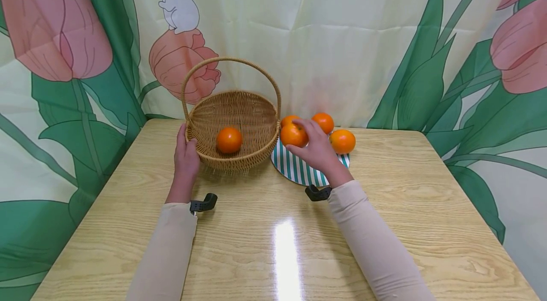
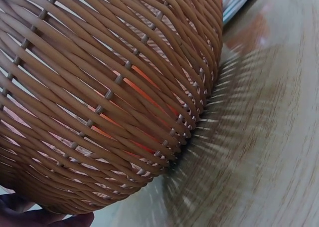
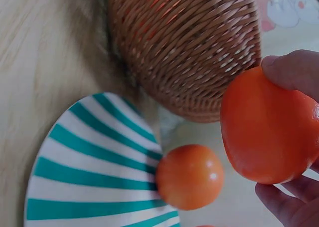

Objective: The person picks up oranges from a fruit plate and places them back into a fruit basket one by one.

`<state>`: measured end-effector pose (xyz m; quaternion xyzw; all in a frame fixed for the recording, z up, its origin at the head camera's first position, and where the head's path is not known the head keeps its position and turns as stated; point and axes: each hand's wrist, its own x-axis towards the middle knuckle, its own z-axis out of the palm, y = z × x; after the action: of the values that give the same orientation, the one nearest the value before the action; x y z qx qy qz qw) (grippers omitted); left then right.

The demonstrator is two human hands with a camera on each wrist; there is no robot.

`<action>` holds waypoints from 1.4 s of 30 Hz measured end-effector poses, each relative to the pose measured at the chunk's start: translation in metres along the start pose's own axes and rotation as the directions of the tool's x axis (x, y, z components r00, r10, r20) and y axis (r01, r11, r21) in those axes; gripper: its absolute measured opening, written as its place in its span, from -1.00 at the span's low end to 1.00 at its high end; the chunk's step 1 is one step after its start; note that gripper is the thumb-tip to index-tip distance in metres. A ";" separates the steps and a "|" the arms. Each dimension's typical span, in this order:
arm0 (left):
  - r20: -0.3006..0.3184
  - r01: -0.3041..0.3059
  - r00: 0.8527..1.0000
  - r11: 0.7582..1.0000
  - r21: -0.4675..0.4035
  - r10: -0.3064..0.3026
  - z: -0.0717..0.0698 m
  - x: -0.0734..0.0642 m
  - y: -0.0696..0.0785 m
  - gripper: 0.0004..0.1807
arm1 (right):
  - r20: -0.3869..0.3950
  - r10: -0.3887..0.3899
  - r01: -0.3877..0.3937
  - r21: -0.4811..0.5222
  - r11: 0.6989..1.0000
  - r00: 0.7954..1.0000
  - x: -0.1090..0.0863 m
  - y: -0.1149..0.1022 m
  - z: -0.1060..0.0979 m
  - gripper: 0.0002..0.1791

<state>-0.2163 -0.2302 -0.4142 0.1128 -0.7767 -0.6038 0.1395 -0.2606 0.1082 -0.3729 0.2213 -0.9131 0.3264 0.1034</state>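
A wicker basket (image 1: 239, 163) with a tall arched handle stands at the back of the table, left of centre. My left hand (image 1: 186, 153) grips its left rim; in the left wrist view the fingertips (image 2: 79, 219) show at the basket's edge. One round orange fruit (image 1: 229, 140) lies inside it. My right hand (image 1: 315, 146) holds another smooth, glossy orange fruit (image 3: 271, 124) between thumb and fingers, over the striped plate (image 1: 295, 168) and close to the basket's right side. Below it, a third orange fruit (image 3: 189, 177) sits at the plate's edge.
Two more orange fruits, one at the back (image 1: 323, 122) and one at the right (image 1: 343, 141), lie on the green-and-white plate beyond my right hand. A curtain (image 1: 333, 44) printed with tulips hangs right behind the wooden table (image 1: 239, 249).
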 end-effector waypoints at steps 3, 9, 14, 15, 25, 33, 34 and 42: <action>0.003 0.003 1.000 1.000 0.003 -0.003 0.000 0.000 0.000 -0.39 | -0.013 -0.027 0.028 0.011 1.000 1.000 0.002 -0.006 -0.004 -0.27; -0.004 -0.007 1.000 1.000 0.002 0.007 -0.001 -0.001 0.000 -0.39 | -0.037 -0.062 0.063 0.029 0.998 0.997 0.004 -0.016 -0.009 -0.28; -0.008 -0.002 1.000 1.000 0.010 0.002 -0.002 -0.002 -0.001 -0.39 | -0.042 -0.070 0.071 0.038 0.997 0.997 0.005 -0.025 -0.012 -0.26; -0.009 -0.001 1.000 1.000 0.012 0.002 -0.002 -0.002 -0.001 -0.39 | -0.042 -0.069 0.070 0.036 0.997 0.997 0.005 -0.026 -0.012 -0.25; -0.008 -0.017 1.000 1.000 -0.003 0.017 0.000 0.000 -0.001 -0.39 | -0.062 -0.097 0.099 0.025 0.995 0.993 0.013 -0.044 -0.016 -0.27; -0.003 -0.012 1.000 1.000 -0.005 0.012 -0.001 -0.001 0.001 -0.38 | -0.061 -0.137 0.140 0.051 0.989 0.989 0.019 -0.058 -0.009 -0.29; -0.003 -0.009 1.000 1.000 -0.002 0.009 -0.001 -0.002 0.001 -0.38 | -0.059 -0.140 0.144 0.052 0.988 0.988 0.019 -0.059 -0.007 -0.29; -0.006 -0.013 1.000 1.000 -0.009 0.013 0.000 -0.001 0.002 -0.38 | -0.040 -0.152 0.155 0.078 0.985 0.987 0.023 -0.065 0.003 -0.29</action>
<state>-0.2151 -0.2297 -0.4127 0.1089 -0.7741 -0.6062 0.1462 -0.2506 0.0533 -0.3312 0.2895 -0.8775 0.3577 0.1348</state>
